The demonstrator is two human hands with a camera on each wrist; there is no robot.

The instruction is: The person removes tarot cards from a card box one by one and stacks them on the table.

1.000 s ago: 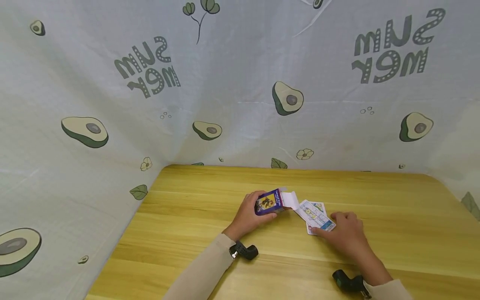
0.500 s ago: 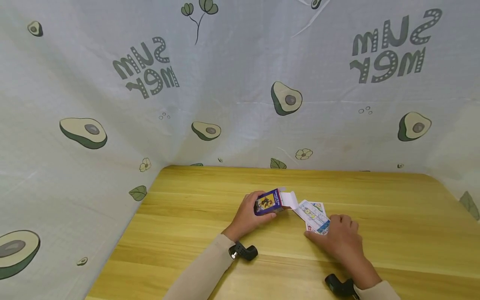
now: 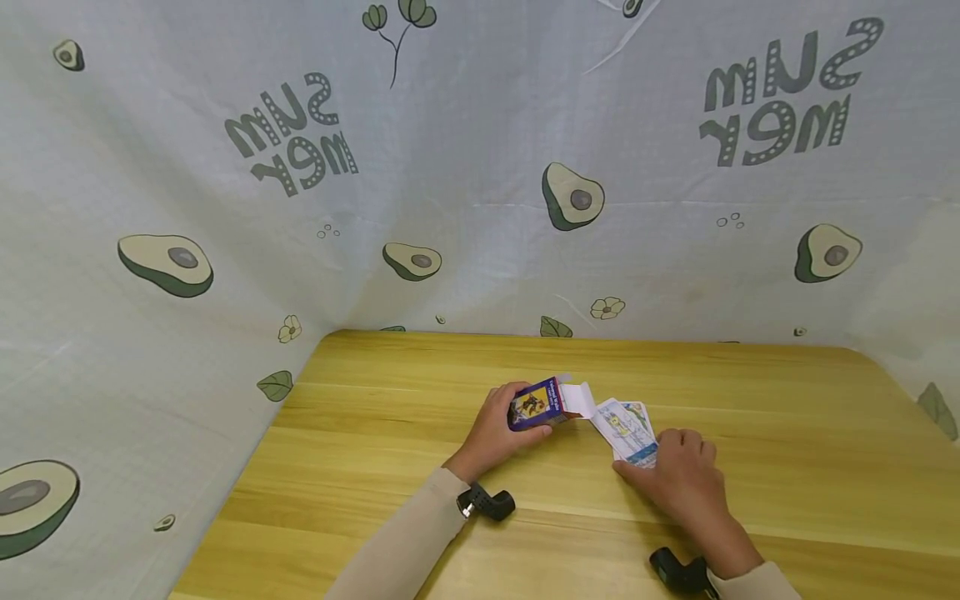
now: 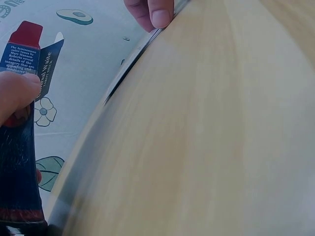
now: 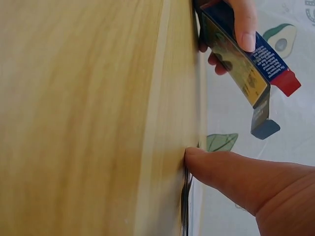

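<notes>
My left hand [image 3: 491, 437] grips a blue tarot card box [image 3: 535, 404] tilted over the table, thumb along one side. The box's end flaps stand open toward the right, and its printed front shows a yellow picture. Just right of it, a small fanned pile of cards [image 3: 622, 429] lies flat, the top one mostly white with a blue band. My right hand [image 3: 686, 475] holds the pile's near right end between thumb and fingers. Edge-on in the right wrist view, the cards [image 5: 185, 206] form a thin stack under the thumb [image 5: 221, 169]. The box's inside is hidden.
The wooden table [image 3: 420, 383] has rounded far corners. A white cloth [image 3: 480, 167] printed with avocados hangs behind it and along the left side. Black wrist cameras [image 3: 491, 502] sit on both forearms.
My right hand has shifted slightly left and drawn in against the cards. The pile is now squared closer together, its lower card less exposed. My left hand and the box stay nearly still.
</notes>
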